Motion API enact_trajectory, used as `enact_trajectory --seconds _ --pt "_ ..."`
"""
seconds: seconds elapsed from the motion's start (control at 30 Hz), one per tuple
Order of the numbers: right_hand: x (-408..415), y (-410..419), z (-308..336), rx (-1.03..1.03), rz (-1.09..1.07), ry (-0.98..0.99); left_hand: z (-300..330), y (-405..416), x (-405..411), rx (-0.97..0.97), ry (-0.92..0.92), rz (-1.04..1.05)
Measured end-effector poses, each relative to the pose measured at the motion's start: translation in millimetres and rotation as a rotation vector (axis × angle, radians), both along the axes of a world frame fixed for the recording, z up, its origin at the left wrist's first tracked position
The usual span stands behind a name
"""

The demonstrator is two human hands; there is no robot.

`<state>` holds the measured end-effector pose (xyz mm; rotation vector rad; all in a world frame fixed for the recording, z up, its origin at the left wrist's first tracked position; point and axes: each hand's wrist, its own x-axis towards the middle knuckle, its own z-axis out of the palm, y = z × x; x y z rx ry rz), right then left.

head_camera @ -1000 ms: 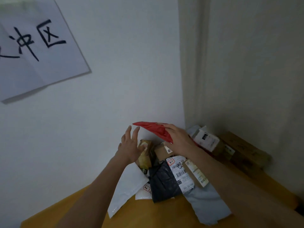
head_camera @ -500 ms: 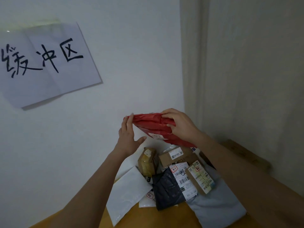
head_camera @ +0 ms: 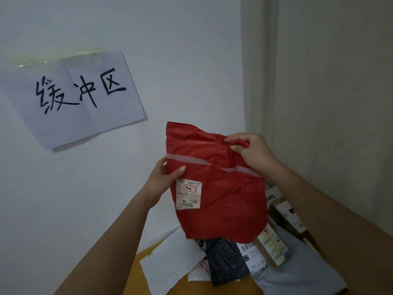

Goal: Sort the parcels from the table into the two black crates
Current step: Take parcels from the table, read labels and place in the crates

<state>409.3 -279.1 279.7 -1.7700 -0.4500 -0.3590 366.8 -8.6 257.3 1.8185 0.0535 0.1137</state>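
We hold a red parcel [head_camera: 221, 188] up in the air in front of the white wall [head_camera: 180, 60], its face with a white shipping label [head_camera: 188, 194] turned toward us and a pale tape strip [head_camera: 204, 161] crossing it. Our right hand [head_camera: 253, 153] pinches the crumpled top right corner, fingers curled over the edge. Our left hand [head_camera: 162, 179] grips the left edge just above the label, thumb on the front and fingers behind. The two hands are apart, one at each side of the bag.

The parcel hangs above the pile and hides part of it; its lower edge appears clear of the parcels beneath, though we cannot tell by how much. To its left there is open wall.

Below, on the yellow-brown table [head_camera: 144, 279], lie a white mailer [head_camera: 170, 265], a dark mailer [head_camera: 227, 260], a grey mailer [head_camera: 302, 273], and small cardboard boxes [head_camera: 272, 245] with labels, overlapping one another. More boxes sit at the right near the beige wall [head_camera: 329, 81].

A paper sign [head_camera: 80, 96] with handwritten characters is taped to the white wall at the upper left.
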Motion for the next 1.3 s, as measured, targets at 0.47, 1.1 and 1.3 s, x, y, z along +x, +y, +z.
enact_trajectory --seconds 0.47,1.1,1.3 --pt "-5 9 -10 -0.039 -0.174 0.022 -12 -5 -10 -0.333 0.088 0.152" --pt "-20 24 -75 0.396 0.163 0.9 -6 -36 -1 -1.101 0.089 0.365" --pt "-16 29 -68 0.586 0.434 0.839 -8 -51 -5 -1.108 0.142 0.328"
